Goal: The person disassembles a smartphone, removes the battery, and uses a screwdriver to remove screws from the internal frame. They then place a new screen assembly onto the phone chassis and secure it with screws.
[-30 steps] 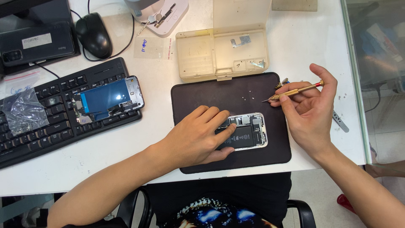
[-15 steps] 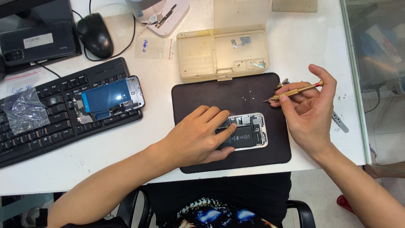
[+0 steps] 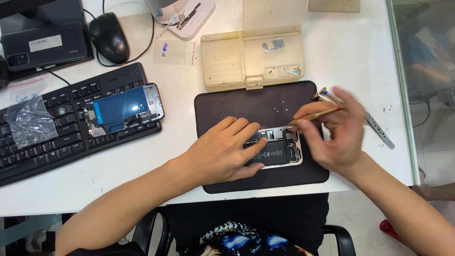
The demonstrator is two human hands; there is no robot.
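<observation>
Left hand (image 3: 222, 154) is lying flat over the left part of the opened phone (image 3: 279, 148), fingers spread across it and pinning it to the dark mat (image 3: 246, 102). No closed grip here: the palm and fingers are pressing down, not wrapping anything.

Right hand (image 3: 339, 132) is pinching a slim brass-coloured tool (image 3: 315, 115) between thumb and fingers, a narrow grip closed on the shaft. The tip is pointing at the upper edge of the phone, near its top components. The hand is blurred, so I cannot tell whether the tip is touching.

The phone is sitting on the mat near its front-right part, battery and inner parts exposed, close to the table (image 3: 180, 118) edge.

Around it: a beige parts tray (image 3: 253, 59) with its lid up, just behind the mat and holding small metal pieces; tweezers (image 3: 374, 125) lying off the mat's right edge; a detached screen panel (image 3: 124, 108) resting on the black keyboard (image 3: 52, 128); a mouse (image 3: 109, 37) farther back.

Risks, as I judge them: the tool tip could skid off a small part and scratch the board or nick the battery, since the hand has no visible wrist support. Tiny specks on the mat may be loose screws; a sweep of the forearm could scatter them. The screen panel is lying unsecured on the keys and could slide.
</observation>
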